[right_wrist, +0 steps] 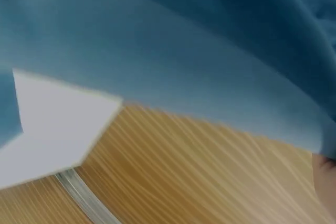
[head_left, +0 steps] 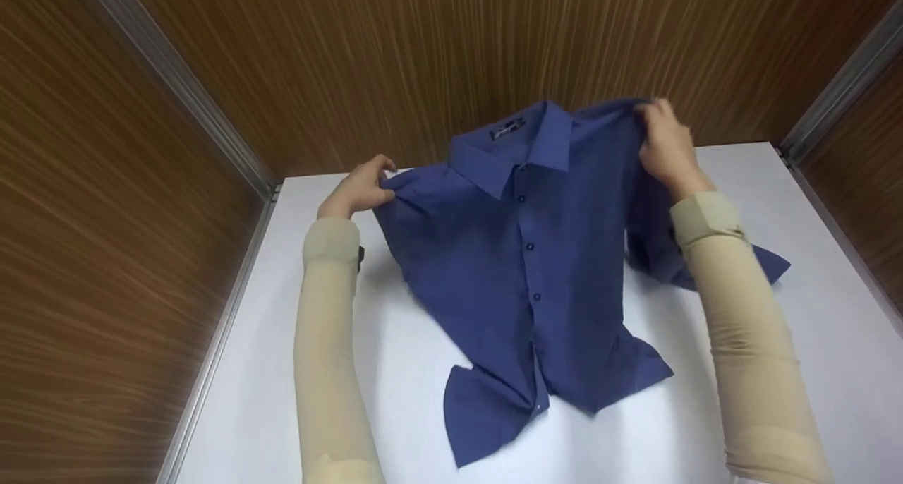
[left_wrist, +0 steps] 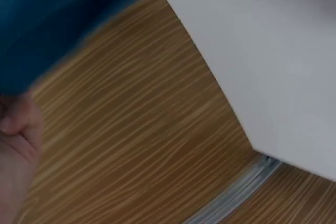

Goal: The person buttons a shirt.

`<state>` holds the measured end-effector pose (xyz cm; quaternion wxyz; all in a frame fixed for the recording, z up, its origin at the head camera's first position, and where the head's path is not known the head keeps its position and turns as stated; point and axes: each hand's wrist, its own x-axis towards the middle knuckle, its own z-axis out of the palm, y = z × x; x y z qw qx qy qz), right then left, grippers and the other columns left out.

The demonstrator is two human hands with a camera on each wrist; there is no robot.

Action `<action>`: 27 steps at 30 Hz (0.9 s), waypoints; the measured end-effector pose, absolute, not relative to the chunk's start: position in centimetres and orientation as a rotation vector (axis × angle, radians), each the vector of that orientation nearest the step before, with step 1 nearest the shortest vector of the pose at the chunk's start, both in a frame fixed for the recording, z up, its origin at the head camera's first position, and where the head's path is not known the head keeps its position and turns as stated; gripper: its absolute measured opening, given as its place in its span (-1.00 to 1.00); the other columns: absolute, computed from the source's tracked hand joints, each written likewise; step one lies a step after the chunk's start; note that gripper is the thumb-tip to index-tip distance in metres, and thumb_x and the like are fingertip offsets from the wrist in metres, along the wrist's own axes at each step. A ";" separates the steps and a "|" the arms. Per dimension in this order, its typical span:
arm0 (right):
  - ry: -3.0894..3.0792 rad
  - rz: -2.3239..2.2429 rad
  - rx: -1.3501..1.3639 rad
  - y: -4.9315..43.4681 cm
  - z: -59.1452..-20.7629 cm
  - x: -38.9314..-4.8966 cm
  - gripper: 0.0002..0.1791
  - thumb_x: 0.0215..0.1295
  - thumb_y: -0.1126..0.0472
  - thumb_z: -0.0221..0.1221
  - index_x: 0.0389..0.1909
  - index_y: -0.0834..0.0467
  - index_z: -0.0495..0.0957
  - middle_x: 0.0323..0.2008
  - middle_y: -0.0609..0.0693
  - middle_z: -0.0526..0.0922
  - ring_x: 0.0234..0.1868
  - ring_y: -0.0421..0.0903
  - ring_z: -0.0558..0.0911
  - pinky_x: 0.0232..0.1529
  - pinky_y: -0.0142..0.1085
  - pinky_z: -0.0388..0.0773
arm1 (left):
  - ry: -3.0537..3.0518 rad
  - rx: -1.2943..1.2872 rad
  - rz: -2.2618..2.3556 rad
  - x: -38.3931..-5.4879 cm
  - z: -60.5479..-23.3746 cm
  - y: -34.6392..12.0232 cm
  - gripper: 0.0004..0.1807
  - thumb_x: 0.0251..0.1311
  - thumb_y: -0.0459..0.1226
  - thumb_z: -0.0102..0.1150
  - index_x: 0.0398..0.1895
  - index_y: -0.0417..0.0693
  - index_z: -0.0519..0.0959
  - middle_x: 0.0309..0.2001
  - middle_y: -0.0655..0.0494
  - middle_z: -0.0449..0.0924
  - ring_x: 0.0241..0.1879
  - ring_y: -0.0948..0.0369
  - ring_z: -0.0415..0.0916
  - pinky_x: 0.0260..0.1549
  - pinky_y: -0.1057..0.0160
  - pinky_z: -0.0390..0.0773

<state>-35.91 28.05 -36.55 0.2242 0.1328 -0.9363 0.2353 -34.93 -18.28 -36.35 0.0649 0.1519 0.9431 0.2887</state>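
Note:
A dark blue button-up shirt [head_left: 473,258] hangs between both hands in the head view, its front and collar facing me and its lower hem over the white table. My left hand [head_left: 361,186] pinches the shoulder on the left side between thumb and fingers. At the other shoulder, held higher, my right hand [head_left: 669,145] grips the cloth. One sleeve dangles behind the right forearm. In the left wrist view the left hand [left_wrist: 18,135] shows at the edge below blue cloth [left_wrist: 47,19]. Blurred shirt cloth [right_wrist: 157,61] fills the upper right wrist view, with a bit of the right hand [right_wrist: 325,182].
A white table [head_left: 233,399] lies under the shirt. Wood-grain panels [head_left: 338,61] stand behind it and along both sides. Metal corner strips [head_left: 176,75] run where the panels meet.

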 end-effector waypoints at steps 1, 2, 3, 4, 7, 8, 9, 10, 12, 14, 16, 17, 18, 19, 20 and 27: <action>-2.582 0.639 0.332 28.3 -35.6 -35.6 -0.47 -0.06 0.56 -0.21 0.05 0.37 0.29 0.07 0.27 0.26 -0.19 0.36 0.38 -0.24 0.17 0.26 | 2.829 0.442 0.842 -34.8 -35.9 -18.4 -0.69 0.07 -0.33 0.02 -0.09 -0.22 0.41 -0.25 -0.10 0.45 -0.26 0.05 0.37 -0.20 0.08 0.36; -2.587 0.633 0.300 28.6 -34.7 -35.3 -0.47 -0.03 0.54 -0.21 0.07 0.35 0.28 0.10 0.25 0.24 -0.21 0.38 0.38 -0.25 0.18 0.25 | 2.815 0.432 0.830 -34.6 -35.6 -18.5 -0.69 0.12 -0.28 0.00 -0.07 -0.23 0.43 -0.21 -0.12 0.45 -0.21 0.04 0.37 -0.15 0.07 0.35; -2.589 0.623 0.275 28.8 -33.8 -35.0 -0.48 0.01 0.52 -0.21 0.09 0.33 0.27 0.13 0.23 0.22 -0.23 0.38 0.38 -0.25 0.18 0.24 | 2.792 0.424 0.854 -34.5 -35.3 -18.6 -0.67 0.18 -0.26 -0.03 -0.03 -0.25 0.43 -0.13 -0.15 0.44 -0.13 0.02 0.36 -0.08 0.07 0.31; -2.595 0.612 0.253 29.1 -33.0 -34.6 -0.48 0.05 0.50 -0.21 0.12 0.31 0.27 0.16 0.20 0.21 -0.25 0.38 0.38 -0.25 0.18 0.24 | 2.779 0.408 0.888 -34.4 -35.0 -18.6 -0.63 0.23 -0.22 -0.08 0.02 -0.27 0.41 -0.04 -0.17 0.41 -0.03 0.01 0.33 -0.01 0.08 0.27; -2.587 0.571 0.235 29.8 -31.3 -33.7 -0.51 0.14 0.42 -0.19 0.15 0.27 0.26 0.18 0.16 0.20 -0.30 0.36 0.37 -0.25 0.17 0.23 | 2.756 0.364 1.171 -34.1 -34.1 -18.6 -0.54 0.31 -0.18 -0.21 0.18 -0.27 0.26 0.19 -0.15 0.21 0.20 0.05 0.11 0.15 0.16 0.06; -2.576 0.554 0.245 29.9 -30.9 -33.4 -0.52 0.16 0.40 -0.19 0.16 0.26 0.26 0.18 0.16 0.21 -0.31 0.34 0.37 -0.27 0.17 0.24 | 2.769 0.378 1.298 -34.1 -33.8 -18.5 -0.56 0.32 -0.20 -0.23 0.15 -0.29 0.26 0.16 -0.16 0.22 0.18 0.07 0.12 0.14 0.21 0.07; -2.554 0.534 0.260 30.1 -30.6 -33.1 -0.53 0.17 0.39 -0.18 0.16 0.26 0.26 0.17 0.16 0.22 -0.35 0.32 0.37 -0.30 0.16 0.25 | 2.789 0.397 1.423 -34.0 -33.4 -18.4 -0.60 0.32 -0.22 -0.24 0.09 -0.33 0.29 0.09 -0.18 0.27 0.13 0.09 0.18 0.08 0.25 0.12; -2.531 0.522 0.269 30.2 -30.3 -32.8 -0.53 0.17 0.39 -0.18 0.16 0.25 0.27 0.16 0.17 0.24 -0.38 0.29 0.37 -0.32 0.14 0.26 | 2.829 0.427 1.525 -33.9 -32.9 -18.4 -0.65 0.32 -0.24 -0.24 -0.01 -0.36 0.33 -0.04 -0.17 0.34 0.01 0.11 0.26 -0.01 0.29 0.19; -2.461 0.504 0.290 30.4 -29.8 -32.3 -0.54 0.16 0.41 -0.18 0.13 0.25 0.30 0.12 0.18 0.29 -0.41 0.26 0.38 -0.38 0.10 0.27 | 2.988 0.519 1.577 -33.7 -31.9 -18.3 -0.74 0.32 -0.27 -0.23 -0.25 -0.36 0.34 -0.34 -0.10 0.34 -0.28 0.13 0.30 -0.27 0.30 0.26; -2.375 0.492 0.309 30.7 -29.3 -31.7 -0.55 0.14 0.45 -0.17 0.09 0.25 0.35 0.07 0.20 0.35 -0.40 0.26 0.40 -0.42 0.08 0.28 | 3.217 0.564 1.405 -33.2 -30.6 -18.3 -0.73 0.32 -0.23 -0.24 -0.36 -0.31 0.30 -0.50 -0.05 0.26 -0.45 0.13 0.24 -0.44 0.27 0.22; -2.281 0.489 0.328 30.9 -28.6 -31.2 -0.55 0.11 0.48 -0.18 0.04 0.26 0.40 0.01 0.21 0.41 -0.37 0.28 0.43 -0.43 0.08 0.28 | 3.454 0.595 1.101 -32.5 -29.2 -18.5 -0.69 0.33 -0.17 -0.25 -0.37 -0.27 0.33 -0.54 -0.05 0.31 -0.52 0.11 0.29 -0.51 0.21 0.28; -2.233 0.485 0.342 31.1 -28.3 -30.9 -0.56 0.09 0.49 -0.18 0.00 0.27 0.43 -0.02 0.21 0.43 -0.35 0.29 0.45 -0.43 0.08 0.28 | 3.555 0.618 0.935 -32.1 -28.5 -18.6 -0.66 0.33 -0.14 -0.27 -0.36 -0.28 0.34 -0.55 -0.08 0.35 -0.55 0.08 0.32 -0.54 0.17 0.31; -2.190 0.489 0.347 31.1 -28.0 -30.6 -0.56 0.07 0.50 -0.18 -0.03 0.26 0.46 -0.05 0.21 0.46 -0.32 0.29 0.47 -0.41 0.10 0.29 | 3.642 0.650 0.785 -31.6 -27.8 -18.6 -0.63 0.33 -0.12 -0.28 -0.36 -0.28 0.36 -0.55 -0.11 0.38 -0.57 0.05 0.34 -0.57 0.13 0.33; -2.154 0.490 0.355 31.2 -27.6 -30.2 -0.56 0.05 0.50 -0.18 -0.06 0.26 0.48 -0.06 0.20 0.48 -0.27 0.28 0.48 -0.38 0.11 0.31 | 3.720 0.698 0.677 -31.2 -27.1 -18.8 -0.61 0.33 -0.12 -0.29 -0.38 -0.30 0.37 -0.54 -0.14 0.40 -0.60 0.01 0.36 -0.60 0.09 0.35; -2.121 0.497 0.357 31.3 -27.2 -29.9 -0.56 0.04 0.50 -0.18 -0.08 0.25 0.49 -0.08 0.19 0.49 -0.23 0.25 0.49 -0.35 0.11 0.32 | 3.801 0.764 0.584 -30.8 -26.4 -18.9 -0.60 0.33 -0.12 -0.29 -0.40 -0.31 0.37 -0.54 -0.18 0.42 -0.63 -0.02 0.37 -0.64 0.05 0.36; -1.944 0.532 0.298 31.0 -24.7 -27.0 -0.58 0.05 0.44 -0.19 -0.15 0.15 0.55 -0.09 0.02 0.54 -0.11 0.07 0.52 -0.19 -0.01 0.37 | 4.278 1.086 0.251 -27.8 -22.8 -19.7 -0.64 0.28 -0.17 -0.12 -0.55 -0.30 0.32 -0.59 -0.18 0.34 -0.74 -0.12 0.26 -0.75 -0.06 0.24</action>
